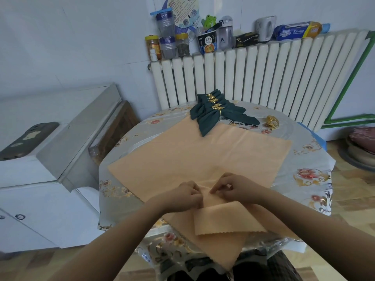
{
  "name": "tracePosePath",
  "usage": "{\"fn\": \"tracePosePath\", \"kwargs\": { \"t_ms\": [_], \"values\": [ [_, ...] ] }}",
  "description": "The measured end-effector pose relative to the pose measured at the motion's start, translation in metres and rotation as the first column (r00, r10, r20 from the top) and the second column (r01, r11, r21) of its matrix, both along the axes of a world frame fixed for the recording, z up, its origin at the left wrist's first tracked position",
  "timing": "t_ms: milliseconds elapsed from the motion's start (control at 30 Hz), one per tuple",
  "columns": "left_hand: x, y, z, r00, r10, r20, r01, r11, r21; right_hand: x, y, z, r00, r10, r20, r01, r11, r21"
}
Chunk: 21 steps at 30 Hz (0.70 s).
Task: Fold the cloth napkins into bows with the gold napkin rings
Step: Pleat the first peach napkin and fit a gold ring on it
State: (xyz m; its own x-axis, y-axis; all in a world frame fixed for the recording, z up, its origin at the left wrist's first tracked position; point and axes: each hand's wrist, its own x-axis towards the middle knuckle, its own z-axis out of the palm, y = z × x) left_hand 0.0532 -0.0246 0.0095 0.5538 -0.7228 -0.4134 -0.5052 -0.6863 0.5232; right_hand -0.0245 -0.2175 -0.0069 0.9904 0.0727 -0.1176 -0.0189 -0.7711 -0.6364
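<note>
Room: white radiator [253, 78] along the wall with jars and bottles [168, 43] on its top; round table [312, 171] under a floral cover in front of it.
Head view, far side: dark green bows [215, 110], already ringed in gold, piled at the back; loose gold napkin rings [272, 122] just beside them.
Cloth: peach napkin [192, 157] spread flat, its near corner folded back and hanging over the table edge.
Left hand [187, 194]: fingers curled, pinching a pleat in the peach cloth.
Right hand [233, 186]: fingertips pinching the same ridge, close to the other hand.
Risk: the overhanging corner may drag the cloth and loosen the pleat; uneven pinches would skew the bow.
</note>
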Motion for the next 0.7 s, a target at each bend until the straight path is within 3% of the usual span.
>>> {"fn": "tracePosePath", "kwargs": {
  "t_ms": [234, 434, 701],
  "values": [
    [0.006, -0.005, 0.000, 0.918, -0.259, 0.301, 0.236, 0.965, 0.110, 0.002, 0.002, -0.005, 0.998, -0.011, 0.064, 0.010, 1.000, 0.026],
    [-0.005, -0.013, -0.008, 0.909, -0.161, 0.384, 0.135, 0.986, 0.093, 0.014, 0.011, -0.015, 0.987, -0.084, 0.140, 0.100, 0.988, -0.116],
    [-0.010, -0.010, -0.014, 0.886, 0.029, 0.462, -0.029, 1.000, -0.008, 0.017, 0.022, -0.027, 0.937, -0.245, 0.250, 0.283, 0.950, -0.129]
  ]
}}
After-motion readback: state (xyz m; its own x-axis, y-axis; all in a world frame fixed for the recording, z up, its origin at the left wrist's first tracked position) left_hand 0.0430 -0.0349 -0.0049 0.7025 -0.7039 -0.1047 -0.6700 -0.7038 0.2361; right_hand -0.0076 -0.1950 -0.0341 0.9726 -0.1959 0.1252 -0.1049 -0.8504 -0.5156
